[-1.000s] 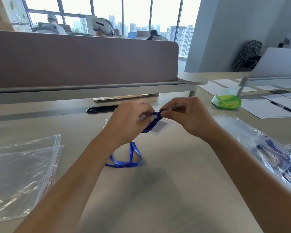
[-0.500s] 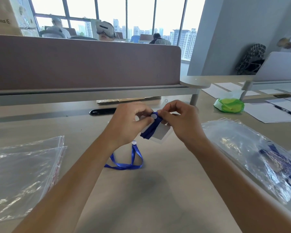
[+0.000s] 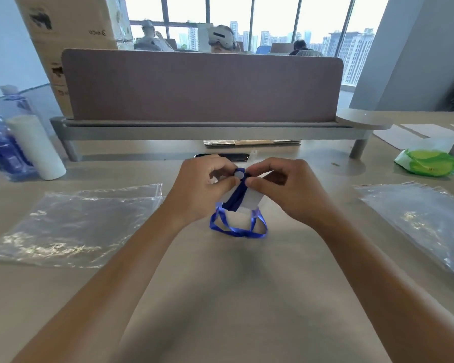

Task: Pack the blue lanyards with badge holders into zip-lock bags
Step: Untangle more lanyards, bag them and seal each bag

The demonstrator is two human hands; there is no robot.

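We count one lanyard [image 3: 237,226], one badge holder [image 3: 252,197], two stacks of bags, left [image 3: 76,221] and right [image 3: 425,218], and two bottles [image 3: 0,142]. Our left hand [image 3: 202,189] and right hand [image 3: 286,189] pinch the lanyard's top at its white snap [image 3: 238,175], thumbs and forefingers pressed together. The holder hangs just below the fingers; the loop rests on the desk [image 3: 247,297].

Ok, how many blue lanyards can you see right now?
1: the blue lanyard pinched at its top between the left hand and right hand, its loop resting on the desk. The bags may hide others.
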